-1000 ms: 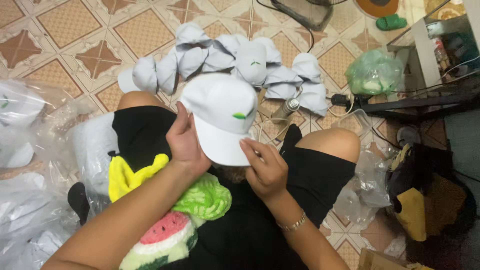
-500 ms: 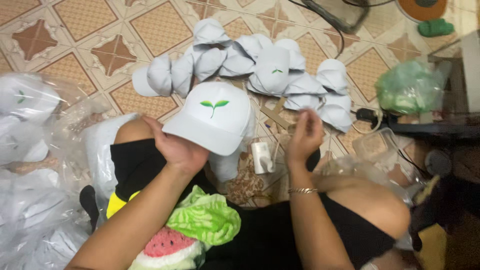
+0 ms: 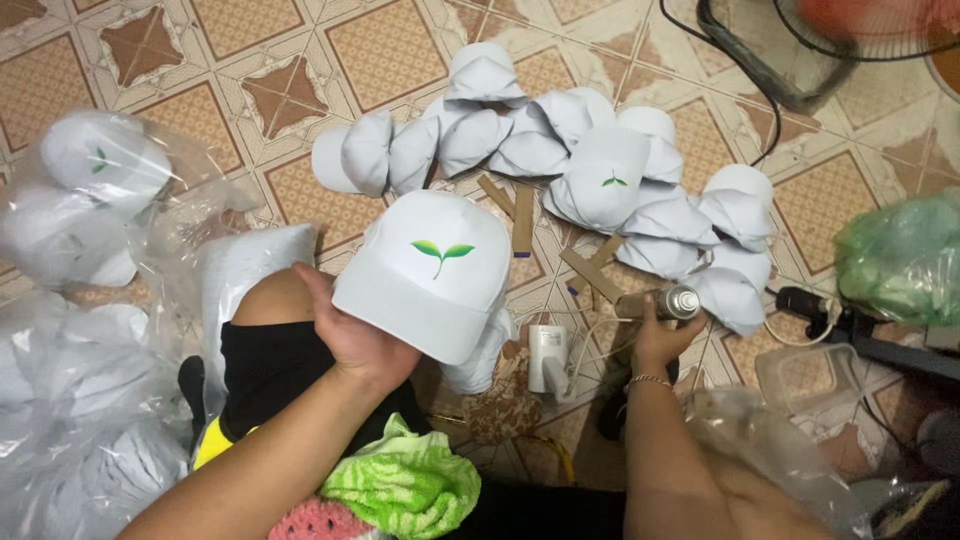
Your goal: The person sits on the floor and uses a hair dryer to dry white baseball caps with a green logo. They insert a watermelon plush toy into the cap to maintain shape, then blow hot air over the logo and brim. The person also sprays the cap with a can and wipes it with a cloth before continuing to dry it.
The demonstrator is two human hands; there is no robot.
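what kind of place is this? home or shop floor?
Likely a home floor used for piecework: patterned floor tiles, a pile of white caps, bagged caps. Left hand holds a cap; right hand grips a spray can.

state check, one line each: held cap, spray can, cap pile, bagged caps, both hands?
white cap: held up off the lap, leaf logo facing camera
left hand: gripping the cap's brim edge
spray can: lying sideways, nozzle end right
right hand: closed around the spray can
cap pile: loose on the tiled floor, unbagged
bagged caps: inside clear plastic, at left
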